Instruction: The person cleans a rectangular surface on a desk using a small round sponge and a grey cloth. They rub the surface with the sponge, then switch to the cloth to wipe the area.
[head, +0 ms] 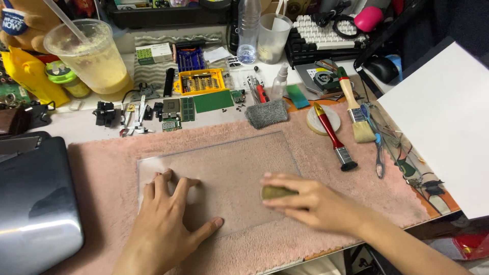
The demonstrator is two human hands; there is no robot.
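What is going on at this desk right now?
A person presses the left hand flat on a clear plastic sheet lying on a pink fuzzy mat. The right hand holds a small olive-green pad against the sheet. Two brushes, small tools and circuit parts lie beyond the mat.

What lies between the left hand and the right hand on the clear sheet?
In the head view, only bare clear sheet lies between the left hand and the right hand, which presses a small olive pad.
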